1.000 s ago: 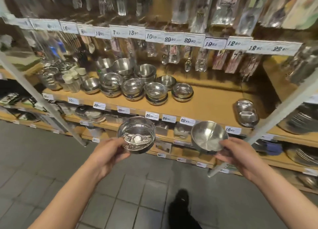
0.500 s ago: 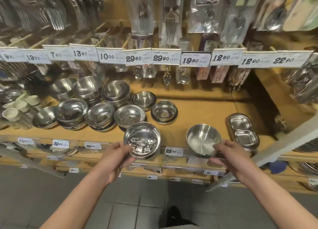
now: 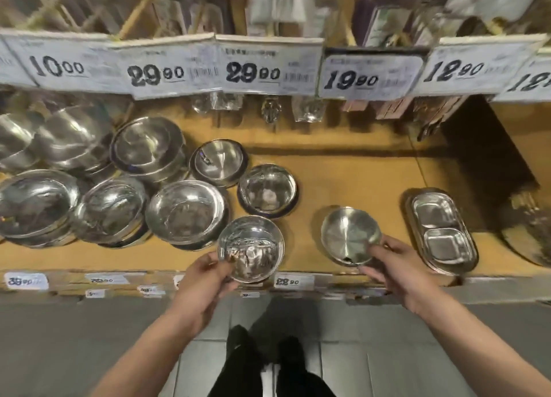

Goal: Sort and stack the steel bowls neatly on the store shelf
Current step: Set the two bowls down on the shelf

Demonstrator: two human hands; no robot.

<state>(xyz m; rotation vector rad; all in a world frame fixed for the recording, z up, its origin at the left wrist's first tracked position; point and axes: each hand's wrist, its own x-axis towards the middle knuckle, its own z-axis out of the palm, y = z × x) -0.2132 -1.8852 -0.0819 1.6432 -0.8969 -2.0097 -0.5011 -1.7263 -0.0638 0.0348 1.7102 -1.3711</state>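
Roughly left to right along the wooden shelf (image 3: 351, 170): a cluster of steel bowl stacks (image 3: 125, 188) fills the 9 to 10 o'clock part of the view, eight separate bowls or stacks countable, the far-left ones blurred so the count within each stack cannot be told. Rightmost of these, a small bowl with a dark rim (image 3: 267, 190) sits alone at about 11 o'clock from the hands

Two bowls in hand, one each. Left hand (image 3: 205, 280) grips a shiny bowl (image 3: 251, 249) by its near rim, thumb over the edge, held above the shelf's front lip just beside the nearest stack. Right hand (image 3: 393, 270) pinches a shallower brushed bowl (image 3: 350, 236) at its right rim, tilted toward the camera, over bare shelf

At 3 o'clock, one oblong two-compartment steel tray (image 3: 442, 232) lies flat, well apart from the bowls

Overhead at 12 o'clock, a row of price tags (image 3: 253, 68): five fully legible, 10.00, 29.90, 29.90, 19.90, 12.90, one more cut off at the right edge. Smaller tags (image 3: 293, 281) on the shelf's front edge, mostly blurred

At 6 o'clock, grey tiled floor (image 3: 89, 337) and two dark shoes (image 3: 265, 355)
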